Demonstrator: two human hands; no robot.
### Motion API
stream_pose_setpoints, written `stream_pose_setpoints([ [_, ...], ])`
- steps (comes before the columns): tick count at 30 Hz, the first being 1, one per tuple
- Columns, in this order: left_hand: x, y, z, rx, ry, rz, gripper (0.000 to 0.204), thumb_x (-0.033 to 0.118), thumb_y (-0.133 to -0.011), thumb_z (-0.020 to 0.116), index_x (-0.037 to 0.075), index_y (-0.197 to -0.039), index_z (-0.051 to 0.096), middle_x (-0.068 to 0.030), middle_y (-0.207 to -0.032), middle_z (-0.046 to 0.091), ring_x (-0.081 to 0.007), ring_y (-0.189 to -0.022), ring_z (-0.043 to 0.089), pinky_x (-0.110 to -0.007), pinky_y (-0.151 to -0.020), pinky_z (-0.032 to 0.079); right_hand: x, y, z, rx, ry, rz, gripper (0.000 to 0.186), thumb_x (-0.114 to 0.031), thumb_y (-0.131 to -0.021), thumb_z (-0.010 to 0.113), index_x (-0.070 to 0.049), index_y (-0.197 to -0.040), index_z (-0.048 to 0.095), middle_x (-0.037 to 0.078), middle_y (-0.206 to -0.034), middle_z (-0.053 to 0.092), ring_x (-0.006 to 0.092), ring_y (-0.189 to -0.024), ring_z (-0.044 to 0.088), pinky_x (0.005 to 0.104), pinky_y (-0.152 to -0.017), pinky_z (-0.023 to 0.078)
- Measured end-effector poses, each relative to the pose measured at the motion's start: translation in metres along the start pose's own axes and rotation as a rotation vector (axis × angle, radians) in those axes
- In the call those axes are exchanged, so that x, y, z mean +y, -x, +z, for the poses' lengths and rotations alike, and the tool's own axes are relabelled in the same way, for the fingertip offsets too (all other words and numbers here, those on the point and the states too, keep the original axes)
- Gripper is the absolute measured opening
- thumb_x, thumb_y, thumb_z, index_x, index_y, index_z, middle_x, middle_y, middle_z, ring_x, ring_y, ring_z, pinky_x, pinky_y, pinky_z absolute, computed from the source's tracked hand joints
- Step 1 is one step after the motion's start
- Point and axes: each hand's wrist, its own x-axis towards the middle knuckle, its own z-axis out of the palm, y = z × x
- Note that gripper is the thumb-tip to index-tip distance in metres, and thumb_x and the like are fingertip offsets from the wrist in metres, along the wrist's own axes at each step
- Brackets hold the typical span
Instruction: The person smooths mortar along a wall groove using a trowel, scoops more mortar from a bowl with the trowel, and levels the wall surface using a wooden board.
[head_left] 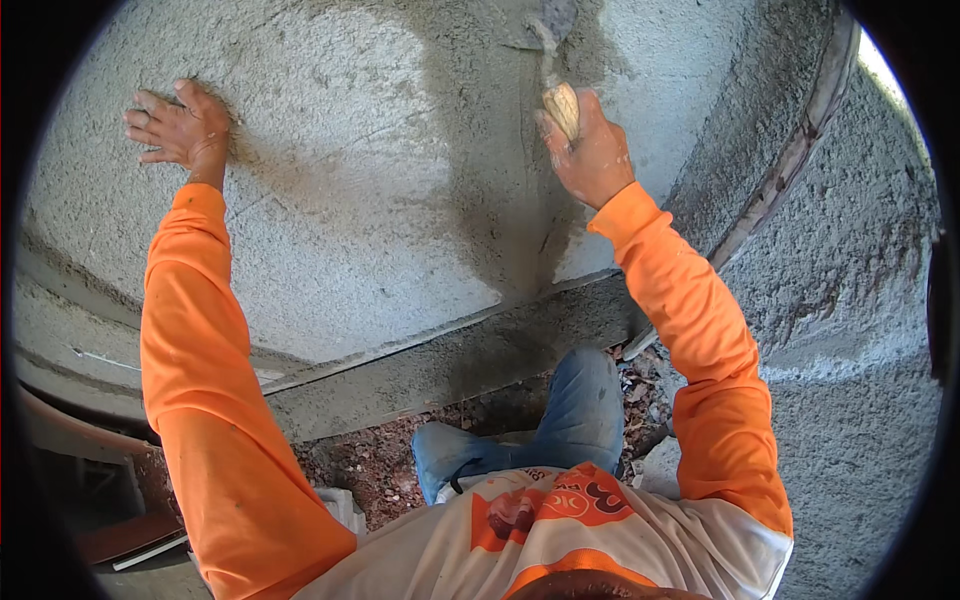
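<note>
My left hand (182, 132) rests with spread fingers against a pale, rough plastered surface (330, 110) at upper left. My right hand (590, 150) is wrapped round the wooden handle (562, 108) of a trowel, whose metal blade (542, 22) lies against the surface at top centre. A darker, damp strip of mortar (510, 220) runs down beneath the blade. Both my forearms are in orange sleeves.
A concrete ledge (380, 385) runs along the bottom of the plastered surface. Reddish rubble (370, 460) lies around my bent knees. A long straight edge strip (790, 170) borders rougher plaster (830, 300) at right. A dark opening (90, 480) shows at lower left.
</note>
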Motion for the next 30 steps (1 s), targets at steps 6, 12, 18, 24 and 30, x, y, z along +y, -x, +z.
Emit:
stream_pose_setpoints([
  [6, 0.000, 0.000, 0.001, 0.013, 0.008, 0.012, 0.079, 0.059, -0.088, 0.032, 0.007, -0.146, 0.019, -0.0236, -0.152, 0.007, -0.0390, -0.141, 0.001, -0.062, -0.108, -0.001, 0.024, 0.041, 0.031, -0.016, 0.017, -0.013, 0.033, -0.023, -0.085, 0.062, -0.005, -0.103, 0.041, 0.026, -0.078, 0.061, 0.0483, -0.072, 0.058, 0.0509, -0.063, 0.047],
  [12, -0.002, 0.002, 0.000, 0.017, -0.022, 0.004, 0.079, 0.059, -0.089, 0.031, 0.007, -0.146, 0.019, -0.0234, -0.152, 0.007, -0.0385, -0.142, 0.001, -0.062, -0.108, 0.000, 0.078, 0.136, 0.050, -0.238, 0.030, 0.084, 0.034, -0.025, -0.086, 0.061, -0.005, -0.106, 0.043, 0.026, -0.084, 0.062, 0.0466, -0.076, 0.060, 0.0498, -0.065, 0.048],
  [18, -0.003, -0.004, -0.006, 0.003, -0.043, 0.021, 0.080, 0.059, -0.088, 0.031, 0.005, -0.146, 0.019, -0.0245, -0.152, 0.007, -0.0392, -0.141, 0.001, -0.062, -0.108, 0.001, 0.028, 0.074, 0.027, -0.085, -0.088, 0.057, 0.033, -0.025, -0.086, 0.062, -0.007, -0.105, 0.042, 0.026, -0.083, 0.061, 0.0479, -0.076, 0.058, 0.0502, -0.064, 0.047],
  [24, 0.003, 0.002, -0.001, -0.006, 0.000, 0.015, 0.084, 0.061, -0.087, 0.030, 0.002, -0.145, 0.018, -0.0268, -0.150, 0.008, -0.0421, -0.140, 0.000, -0.062, -0.108, 0.000, 0.047, 0.076, 0.057, -0.106, -0.016, 0.062, 0.034, -0.025, -0.086, 0.062, -0.005, -0.103, 0.041, 0.026, -0.084, 0.061, 0.0475, -0.075, 0.058, 0.0501, -0.063, 0.047],
  [30, -0.015, -0.002, 0.015, 0.035, -0.009, 0.056, 0.087, 0.067, -0.085, 0.029, 0.004, -0.145, 0.020, -0.0243, -0.150, 0.011, -0.0408, -0.140, 0.004, -0.064, -0.107, 0.003, 0.144, 0.216, 0.108, -0.387, 0.144, 0.234, 0.035, -0.024, -0.084, 0.063, -0.004, -0.104, 0.042, 0.025, -0.096, 0.061, 0.0452, -0.083, 0.059, 0.0486, -0.069, 0.048],
])
